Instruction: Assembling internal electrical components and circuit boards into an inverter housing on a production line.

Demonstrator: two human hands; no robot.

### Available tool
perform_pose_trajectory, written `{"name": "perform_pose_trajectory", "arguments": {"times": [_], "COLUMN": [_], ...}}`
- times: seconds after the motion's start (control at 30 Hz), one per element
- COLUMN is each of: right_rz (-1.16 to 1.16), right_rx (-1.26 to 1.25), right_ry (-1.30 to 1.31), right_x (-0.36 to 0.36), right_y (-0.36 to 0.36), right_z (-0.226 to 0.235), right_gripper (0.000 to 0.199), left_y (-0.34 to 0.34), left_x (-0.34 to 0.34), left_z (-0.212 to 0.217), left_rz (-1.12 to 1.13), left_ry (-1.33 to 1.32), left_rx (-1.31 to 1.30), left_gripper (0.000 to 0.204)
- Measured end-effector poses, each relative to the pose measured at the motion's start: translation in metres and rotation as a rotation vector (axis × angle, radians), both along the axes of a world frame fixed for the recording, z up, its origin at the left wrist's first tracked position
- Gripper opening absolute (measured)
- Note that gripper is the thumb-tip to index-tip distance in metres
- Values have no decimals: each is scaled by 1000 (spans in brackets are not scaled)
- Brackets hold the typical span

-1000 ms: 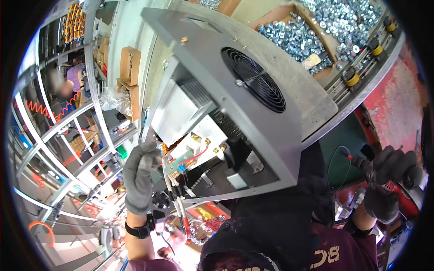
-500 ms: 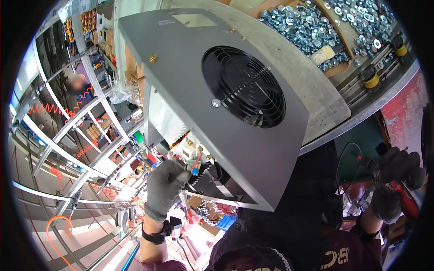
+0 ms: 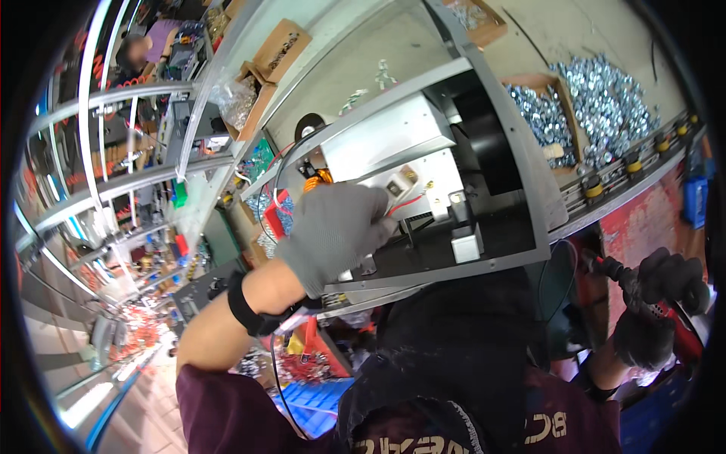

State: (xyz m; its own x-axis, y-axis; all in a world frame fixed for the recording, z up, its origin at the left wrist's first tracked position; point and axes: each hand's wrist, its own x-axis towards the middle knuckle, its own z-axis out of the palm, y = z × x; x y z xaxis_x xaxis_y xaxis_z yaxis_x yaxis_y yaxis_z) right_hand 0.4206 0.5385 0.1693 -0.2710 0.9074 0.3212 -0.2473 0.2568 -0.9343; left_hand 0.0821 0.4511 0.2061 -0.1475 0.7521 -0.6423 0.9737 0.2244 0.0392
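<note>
Chassis (image 3: 522, 189) of grey sheet metal, open side up, lies tilted on the bench (image 3: 605, 45) beside loose steel nuts (image 3: 605, 106). Left hand (image 3: 333, 231), grey-gloved, reaches inside, fingers closed among red wiring (image 3: 404, 203); what they pinch cannot be told. Right hand (image 3: 658, 303) clenches a red power screwdriver (image 3: 673, 318), held well apart. Interior work appears unfinished.
</note>
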Motion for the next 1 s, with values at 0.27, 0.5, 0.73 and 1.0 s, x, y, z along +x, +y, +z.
{"name": "perform_pose_trajectory", "arguments": {"times": [0.27,0.5,0.73,1.0], "right_rz": [44,383,789,664], "right_rx": [117,10,-1,-49], "right_ry": [65,195,264,208], "right_x": [-71,-49,-150,-196], "right_y": [-61,-62,-107,-137], "right_z": [72,84,101,107], "right_gripper": [25,22,54,59], "left_y": [5,-103,-361,-395], "left_x": [-67,-174,-235,-136], "left_z": [-21,17,-134,-267], "left_rz": [66,231,998,679], "left_ry": [-129,-198,-52,312], "left_rx": [159,567,455,656], "left_gripper": [38,27,29,31]}}
